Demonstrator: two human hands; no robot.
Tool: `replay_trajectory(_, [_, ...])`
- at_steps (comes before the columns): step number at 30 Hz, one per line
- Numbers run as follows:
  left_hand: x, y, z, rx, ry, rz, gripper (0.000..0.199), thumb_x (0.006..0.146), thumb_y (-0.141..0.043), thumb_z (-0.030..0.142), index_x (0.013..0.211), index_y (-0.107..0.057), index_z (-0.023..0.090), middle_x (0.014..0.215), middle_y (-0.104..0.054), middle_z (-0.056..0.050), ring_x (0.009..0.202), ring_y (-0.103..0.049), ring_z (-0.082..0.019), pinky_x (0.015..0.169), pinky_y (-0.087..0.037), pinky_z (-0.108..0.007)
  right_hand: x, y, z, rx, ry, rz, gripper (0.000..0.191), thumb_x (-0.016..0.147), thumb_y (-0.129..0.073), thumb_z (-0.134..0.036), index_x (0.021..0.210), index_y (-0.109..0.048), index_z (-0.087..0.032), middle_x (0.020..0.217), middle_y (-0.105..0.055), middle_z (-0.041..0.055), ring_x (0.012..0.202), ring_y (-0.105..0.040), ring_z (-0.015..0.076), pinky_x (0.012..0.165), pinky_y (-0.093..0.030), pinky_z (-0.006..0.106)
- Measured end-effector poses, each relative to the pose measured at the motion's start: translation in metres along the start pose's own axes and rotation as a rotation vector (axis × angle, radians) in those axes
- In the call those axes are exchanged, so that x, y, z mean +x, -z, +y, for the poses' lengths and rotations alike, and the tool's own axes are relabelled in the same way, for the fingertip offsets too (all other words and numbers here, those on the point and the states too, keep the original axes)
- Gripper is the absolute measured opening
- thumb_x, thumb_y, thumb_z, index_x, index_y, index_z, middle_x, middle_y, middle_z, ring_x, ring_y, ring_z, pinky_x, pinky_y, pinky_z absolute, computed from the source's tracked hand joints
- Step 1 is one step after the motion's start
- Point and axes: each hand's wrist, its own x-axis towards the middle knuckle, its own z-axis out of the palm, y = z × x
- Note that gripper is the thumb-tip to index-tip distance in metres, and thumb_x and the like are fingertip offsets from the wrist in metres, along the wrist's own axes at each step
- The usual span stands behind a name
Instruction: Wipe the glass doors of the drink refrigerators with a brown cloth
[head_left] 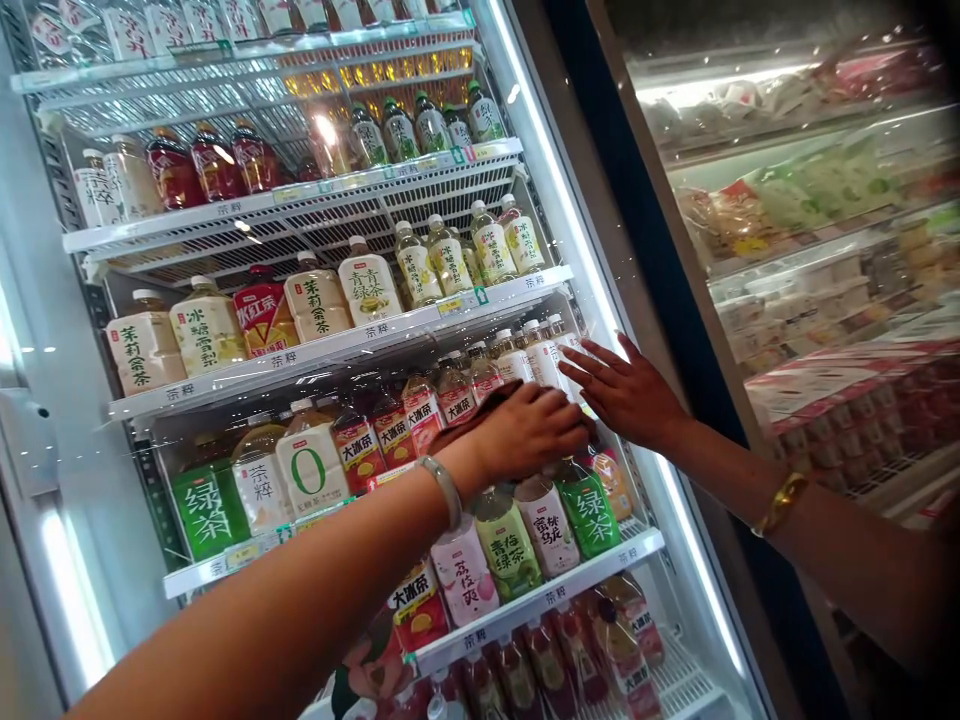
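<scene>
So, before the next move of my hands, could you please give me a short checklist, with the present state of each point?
1. Cloth held by the left hand: ok, it shows around the curled fingers.
2. Right hand free of objects: ok, its fingers are spread.
3. Right palm touching the glass: cannot tell, the contact side is hidden.
4. Left wrist bare: not ok, a pale bangle is on it.
5. Right wrist bare: not ok, it wears a gold-coloured bracelet.
6. Bangle clear of the glass: cannot tell from this angle.
</scene>
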Motion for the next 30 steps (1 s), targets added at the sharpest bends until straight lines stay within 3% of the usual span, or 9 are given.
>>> replay_trajectory(3, [0.011, 0.000, -0.019, 0.068, 0.286, 0.053, 0.025, 0.109, -0.044, 0.033, 0.117, -0.065, 0.023, 0.115, -0.071, -0.008, 0.105, -0.058, -0.028, 0.083, -0.040, -0.045, 0.001, 0.000, 0.010, -0.011, 0.025, 0.033, 0.064, 0.106, -0.052, -0.025, 0.165, -0.029, -0.031, 0.164, -0.045, -0.0003, 0.155, -0.041, 0.0236, 0.134, -0.019, 0.056])
replay_trajectory(6, [0.026, -0.010, -0.004, 0.096, 0.511, 0.109, 0.025, 0.107, -0.046, 0.031, 0.120, -0.065, 0.021, 0.123, -0.069, -0.012, 0.113, -0.056, -0.032, 0.089, -0.040, -0.049, 0.000, -0.001, 0.016, -0.011, 0.000, 0.048, 0.067, 0.106, -0.051, -0.024, 0.166, -0.023, -0.032, 0.164, -0.045, 0.0000, 0.154, -0.042, 0.0239, 0.135, -0.017, 0.057])
replay_trajectory(8, [0.035, -0.017, 0.018, 0.065, 0.407, 0.086, 0.022, 0.106, -0.048, 0.028, 0.116, -0.066, 0.020, 0.122, -0.069, -0.012, 0.110, -0.057, -0.032, 0.087, -0.040, -0.049, -0.004, -0.001, 0.019, -0.002, -0.020, 0.033, 0.071, 0.106, -0.049, -0.023, 0.168, -0.016, -0.033, 0.164, -0.044, 0.0005, 0.155, -0.040, 0.0245, 0.135, -0.015, 0.059])
replay_trajectory(10, [0.040, -0.023, 0.033, 0.001, 0.146, 0.055, 0.020, 0.105, -0.049, 0.027, 0.113, -0.067, 0.021, 0.119, -0.069, -0.010, 0.105, -0.058, -0.029, 0.084, -0.040, -0.047, -0.009, 0.001, 0.025, 0.004, -0.046, 0.001, 0.073, 0.106, -0.046, -0.022, 0.168, -0.010, -0.036, 0.165, -0.042, -0.0006, 0.156, -0.039, 0.0235, 0.135, -0.013, 0.060])
replay_trajectory(13, [0.049, -0.026, 0.025, -0.048, -0.049, 0.043, 0.024, 0.107, -0.045, 0.027, 0.116, -0.067, 0.022, 0.114, -0.070, -0.008, 0.100, -0.060, -0.026, 0.080, -0.039, -0.044, -0.013, 0.004, 0.038, 0.007, -0.056, -0.043, 0.069, 0.107, -0.043, -0.022, 0.167, -0.016, -0.041, 0.166, -0.041, -0.0031, 0.157, -0.038, 0.0225, 0.136, -0.010, 0.058])
replay_trajectory(18, [0.080, -0.029, -0.023, 0.053, 0.303, 0.107, 0.029, 0.108, -0.040, 0.026, 0.120, -0.066, 0.021, 0.127, -0.068, -0.014, 0.115, -0.058, -0.032, 0.086, -0.039, -0.047, -0.001, -0.003, 0.077, 0.011, -0.090, 0.028, 0.059, 0.106, -0.047, -0.030, 0.163, -0.033, -0.036, 0.162, -0.048, 0.0019, 0.154, -0.043, 0.0259, 0.134, -0.016, 0.062])
replay_trajectory(21, [0.093, -0.033, -0.018, 0.080, 0.520, 0.155, 0.029, 0.107, -0.040, 0.026, 0.122, -0.065, 0.020, 0.127, -0.067, -0.015, 0.115, -0.056, -0.034, 0.088, -0.039, -0.050, 0.006, -0.006, 0.093, -0.001, -0.203, 0.067, 0.052, 0.107, -0.045, -0.032, 0.159, -0.043, -0.034, 0.164, -0.046, 0.0041, 0.154, -0.043, 0.0285, 0.130, -0.022, 0.068])
replay_trajectory(26, [0.098, -0.038, 0.001, 0.032, 0.179, 0.094, 0.026, 0.105, -0.041, 0.020, 0.117, -0.065, 0.021, 0.118, -0.068, -0.011, 0.105, -0.059, -0.030, 0.081, -0.040, -0.046, 0.010, -0.006, 0.105, 0.144, -0.189, 0.016, 0.048, 0.107, -0.037, -0.025, 0.153, -0.051, -0.026, 0.166, -0.043, 0.0060, 0.157, -0.037, 0.0235, 0.132, -0.030, 0.056])
replay_trajectory(30, [0.126, -0.041, -0.043, 0.056, 0.401, 0.138, 0.038, 0.106, -0.033, 0.019, 0.133, -0.060, 0.018, 0.132, -0.065, -0.017, 0.117, -0.057, -0.036, 0.090, -0.041, -0.052, 0.033, -0.011, 0.129, 0.324, -0.234, 0.086, 0.043, 0.108, -0.039, -0.027, 0.146, -0.059, -0.023, 0.160, -0.053, 0.0050, 0.152, -0.045, 0.0202, 0.133, -0.031, 0.046])
